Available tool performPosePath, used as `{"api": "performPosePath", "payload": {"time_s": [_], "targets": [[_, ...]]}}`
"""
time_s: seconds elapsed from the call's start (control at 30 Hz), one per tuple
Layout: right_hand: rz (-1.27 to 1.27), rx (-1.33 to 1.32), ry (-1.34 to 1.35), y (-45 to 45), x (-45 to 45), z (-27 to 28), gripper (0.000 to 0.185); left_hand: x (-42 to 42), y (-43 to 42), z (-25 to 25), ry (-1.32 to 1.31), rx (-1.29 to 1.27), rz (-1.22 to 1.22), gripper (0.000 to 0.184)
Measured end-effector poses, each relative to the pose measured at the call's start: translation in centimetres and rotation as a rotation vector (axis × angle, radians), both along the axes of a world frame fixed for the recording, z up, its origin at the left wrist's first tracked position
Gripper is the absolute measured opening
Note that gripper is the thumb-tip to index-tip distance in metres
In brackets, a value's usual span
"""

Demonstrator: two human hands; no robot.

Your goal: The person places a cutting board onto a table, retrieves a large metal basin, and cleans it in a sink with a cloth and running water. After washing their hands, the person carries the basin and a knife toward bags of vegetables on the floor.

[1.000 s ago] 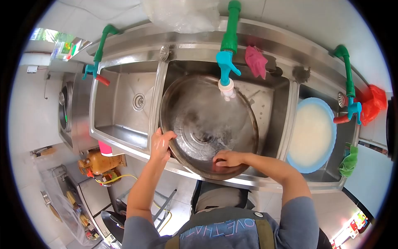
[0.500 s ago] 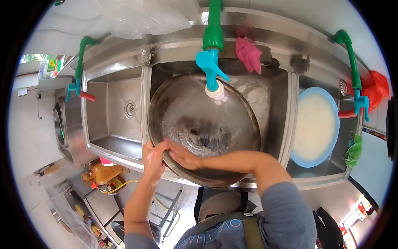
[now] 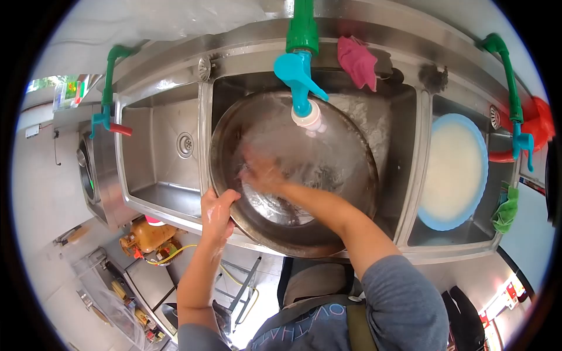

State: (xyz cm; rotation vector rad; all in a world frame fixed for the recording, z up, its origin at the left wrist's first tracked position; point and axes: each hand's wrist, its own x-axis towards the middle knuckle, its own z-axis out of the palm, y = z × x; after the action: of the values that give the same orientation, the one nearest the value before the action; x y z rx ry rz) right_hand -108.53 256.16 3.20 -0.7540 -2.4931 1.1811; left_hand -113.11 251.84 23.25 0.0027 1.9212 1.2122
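Note:
A large round metal basin sits tilted in the middle sink, its near rim over the front edge. My left hand is wrapped round the rim at the lower left. Inside the basin, my right hand is against or close to the inner wall, its fingers smeared by motion and spray. Water comes from the blue tap with a white nozzle above the basin. Shallow water glints on the basin's bottom.
Right of the basin, a pale blue tub of cloudy whitish liquid stands in another sink. A pink cloth lies on the back ledge. A green cloth hangs at right. The left sink has a drain.
My right hand has moved up and away from the near rim, deeper into the basin. My left hand keeps its hold on the rim. The view has shifted slightly.

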Motion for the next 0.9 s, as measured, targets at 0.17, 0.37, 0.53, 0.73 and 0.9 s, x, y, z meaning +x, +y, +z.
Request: {"api": "performPosePath", "payload": {"time_s": [0.17,0.37,0.53,0.73,0.9], "targets": [[0.684,-0.619,0.308,-3.4,10.9,4.3,0.042,-0.3,0.4,1.4,0.036,0.017,-0.009,0.019],[0.483,0.169,-0.707,8.9,16.5,-7.1,0.029,-1.4,-0.3,-0.1,-0.026,0.125,-0.032,0.021],[0.145,0.134,-0.073,2.0,4.8,-14.9,0.037,-0.5,0.2,0.2,-0.02,-0.042,0.013,0.023],[0.619,-0.728,0.271,-3.7,8.4,4.7,0.05,-0.1,0.5,1.3,-0.011,0.003,0.06,0.021],[0.702,-0.063,-0.639,6.1,19.9,-2.8,0.033,-0.6,0.4,0.9,0.085,0.009,-0.014,0.02]]}}
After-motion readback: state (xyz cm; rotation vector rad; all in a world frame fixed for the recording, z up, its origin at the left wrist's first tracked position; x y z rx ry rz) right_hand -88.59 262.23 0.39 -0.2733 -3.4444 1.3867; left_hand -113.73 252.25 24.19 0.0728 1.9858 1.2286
